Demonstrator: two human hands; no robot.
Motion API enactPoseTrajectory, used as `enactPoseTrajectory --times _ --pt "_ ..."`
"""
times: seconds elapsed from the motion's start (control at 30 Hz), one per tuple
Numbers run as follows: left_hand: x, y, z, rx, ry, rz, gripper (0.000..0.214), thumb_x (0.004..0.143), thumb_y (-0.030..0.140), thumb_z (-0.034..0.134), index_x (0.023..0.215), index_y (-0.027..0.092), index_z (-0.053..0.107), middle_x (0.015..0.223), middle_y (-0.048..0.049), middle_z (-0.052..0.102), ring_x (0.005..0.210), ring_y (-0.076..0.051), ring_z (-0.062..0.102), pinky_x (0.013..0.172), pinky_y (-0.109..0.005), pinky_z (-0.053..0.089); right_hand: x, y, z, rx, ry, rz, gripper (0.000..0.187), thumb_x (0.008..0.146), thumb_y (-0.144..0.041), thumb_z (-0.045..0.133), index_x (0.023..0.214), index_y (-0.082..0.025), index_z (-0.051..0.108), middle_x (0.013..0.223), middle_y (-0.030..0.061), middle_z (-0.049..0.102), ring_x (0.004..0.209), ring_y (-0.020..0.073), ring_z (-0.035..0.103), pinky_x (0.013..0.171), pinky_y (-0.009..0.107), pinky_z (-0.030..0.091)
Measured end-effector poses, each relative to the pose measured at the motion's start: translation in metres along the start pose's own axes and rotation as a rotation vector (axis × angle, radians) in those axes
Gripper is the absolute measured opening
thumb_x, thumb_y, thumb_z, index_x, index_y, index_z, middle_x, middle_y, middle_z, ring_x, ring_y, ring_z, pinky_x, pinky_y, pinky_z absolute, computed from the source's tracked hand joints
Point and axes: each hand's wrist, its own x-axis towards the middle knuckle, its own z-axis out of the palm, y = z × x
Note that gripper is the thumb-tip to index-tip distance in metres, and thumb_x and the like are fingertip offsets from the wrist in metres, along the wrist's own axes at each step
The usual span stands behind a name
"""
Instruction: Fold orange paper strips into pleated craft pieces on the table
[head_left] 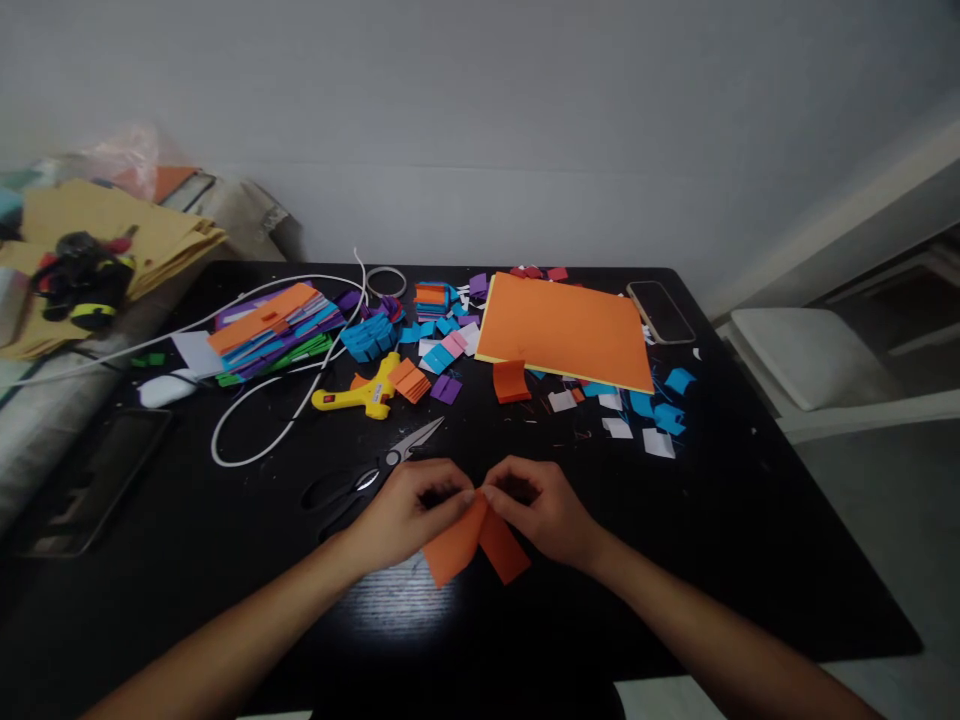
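Note:
Both of my hands meet at the front middle of the black table point(712, 520). My left hand point(409, 510) and my right hand point(544, 508) each pinch the top of a folded orange paper strip point(474, 548), whose two ends hang down toward me in a V. The fingers of both hands are closed on the fold. Black-handled scissors point(367, 480) lie just left of my left hand.
A large orange sheet point(566, 330) lies at the back centre, with a phone point(660, 310) beside it. Several small blue, white, purple and orange paper pieces are scattered around it. A yellow glue gun point(360, 397), white cable point(262, 420) and a stack of coloured strips point(274, 330) sit at the left.

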Motion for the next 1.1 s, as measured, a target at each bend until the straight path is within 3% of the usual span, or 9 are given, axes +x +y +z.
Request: enactPoseTrajectory --times 0.1,0.23,0.33,0.53,0.63,0.77,0.87,0.97,1.1 --pt "0.000 -0.002 -0.003 -0.061 0.018 -0.025 0.037 0.102 0.046 0.057 0.093 0.015 0.076 0.084 -0.0052 0.073 0.076 -0.016 0.063 0.069 -0.026 0.048 -0.001 0.001 0.000 0.036 0.092 0.017 0.017 0.093 -0.035 0.068 0.086 -0.019 0.071 0.080 0.0014 0.072 0.073 0.0157 0.067 0.066 0.026 0.051" --pt "0.002 -0.003 -0.005 -0.443 0.108 -0.108 0.053 0.104 0.059 0.048 0.110 0.013 0.074 0.091 -0.0103 0.076 0.078 -0.019 0.070 0.073 -0.031 0.056 0.001 0.002 -0.001 0.129 0.192 0.056 0.019 0.093 -0.039 0.071 0.091 -0.020 0.072 0.087 0.0028 0.074 0.081 0.0173 0.070 0.074 0.029 0.056" --pt "0.002 -0.002 -0.003 -0.578 0.118 -0.133 0.047 0.100 0.057 0.057 0.114 0.014 0.069 0.091 -0.0097 0.075 0.077 -0.020 0.072 0.070 -0.032 0.058 0.003 0.005 -0.001 0.207 0.196 0.074 0.019 0.092 -0.039 0.073 0.097 -0.021 0.073 0.092 0.0036 0.076 0.086 0.0181 0.073 0.078 0.030 0.059" --pt "-0.002 -0.007 0.006 -0.378 0.130 -0.077 0.027 0.095 0.036 0.072 0.110 0.019 0.059 0.083 -0.0005 0.067 0.072 -0.013 0.066 0.068 -0.027 0.054 0.000 0.005 0.003 0.270 0.118 0.057 0.018 0.094 -0.032 0.069 0.110 -0.024 0.076 0.103 0.0043 0.079 0.096 0.0185 0.076 0.085 0.031 0.062" --pt "-0.003 -0.011 0.007 -0.360 0.144 -0.087 0.022 0.095 0.035 0.071 0.103 0.020 0.057 0.074 0.0025 0.065 0.066 -0.013 0.063 0.063 -0.025 0.050 -0.004 0.001 0.003 0.188 0.085 -0.012 0.021 0.093 -0.021 0.066 0.109 -0.024 0.077 0.108 0.0054 0.078 0.099 0.0189 0.076 0.086 0.032 0.062" --pt "-0.004 -0.013 0.006 -0.295 0.142 -0.078 0.019 0.097 0.037 0.069 0.097 0.020 0.060 0.070 0.0019 0.065 0.063 -0.013 0.063 0.060 -0.025 0.049 -0.007 -0.003 0.002 0.084 0.014 -0.138 0.041 0.082 -0.007 0.061 0.116 -0.024 0.076 0.115 0.0070 0.074 0.100 0.0193 0.074 0.079 0.029 0.062" --pt "-0.005 -0.013 0.005 -0.212 0.127 -0.049 0.016 0.099 0.034 0.065 0.103 0.019 0.064 0.073 0.0003 0.067 0.068 -0.014 0.065 0.065 -0.026 0.052 -0.007 -0.003 0.002 0.088 0.009 -0.140 0.038 0.081 -0.008 0.065 0.114 -0.023 0.074 0.112 0.0067 0.074 0.095 0.0179 0.075 0.076 0.027 0.062" --pt "-0.007 -0.011 0.005 -0.069 0.151 0.010 0.018 0.101 0.030 0.062 0.116 0.021 0.066 0.087 -0.0033 0.070 0.075 -0.015 0.068 0.069 -0.027 0.055 -0.006 -0.001 0.003 0.129 0.043 -0.064 0.028 0.083 -0.013 0.070 0.109 -0.022 0.072 0.104 0.0046 0.076 0.091 0.0168 0.075 0.076 0.027 0.062" --pt "-0.011 -0.005 0.001 0.215 0.221 0.278 0.029 0.098 0.016 0.061 0.125 0.026 0.068 0.130 -0.0105 0.062 0.116 -0.022 0.065 0.097 -0.037 0.057 -0.005 0.001 0.003 0.202 0.072 0.023 0.021 0.084 -0.019 0.075 0.104 -0.022 0.071 0.099 0.0030 0.077 0.091 0.0169 0.076 0.078 0.027 0.062"
